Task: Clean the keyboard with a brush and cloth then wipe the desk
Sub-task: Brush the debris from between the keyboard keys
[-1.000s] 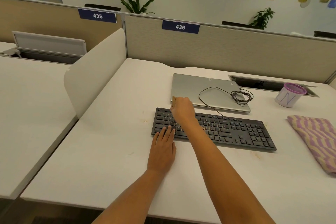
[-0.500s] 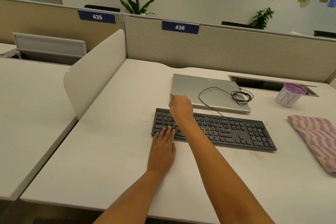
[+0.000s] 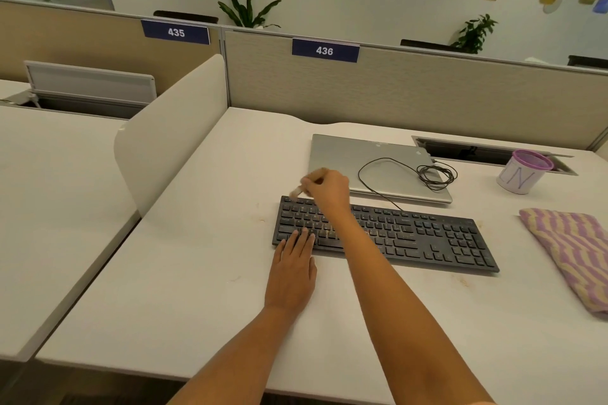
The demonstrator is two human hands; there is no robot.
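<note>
The brush (image 3: pixel 295 191) is just a blurry smear, mostly hidden in the right hand (image 3: pixel 327 189) pinching it over the keyboard (image 3: pixel 427 237)'s 10 o'clock corner. The left hand (image 3: pixel 292 268) lies flat, fingers straight on the near-left keys. The cloth (image 3: pixel 572 250) at 3 o'clock is cut off by the frame. The roomiest stretch of surface (image 3: pixel 184 256) is at 9 o'clock.

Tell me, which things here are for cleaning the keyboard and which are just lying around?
For the job:
- keyboard
- brush, held by the right hand
- left hand, resting on the keyboard's front edge
- striped cloth
- desk

Just lying about:
- closed laptop
- coiled cable on it
- purple-rimmed cup
</note>
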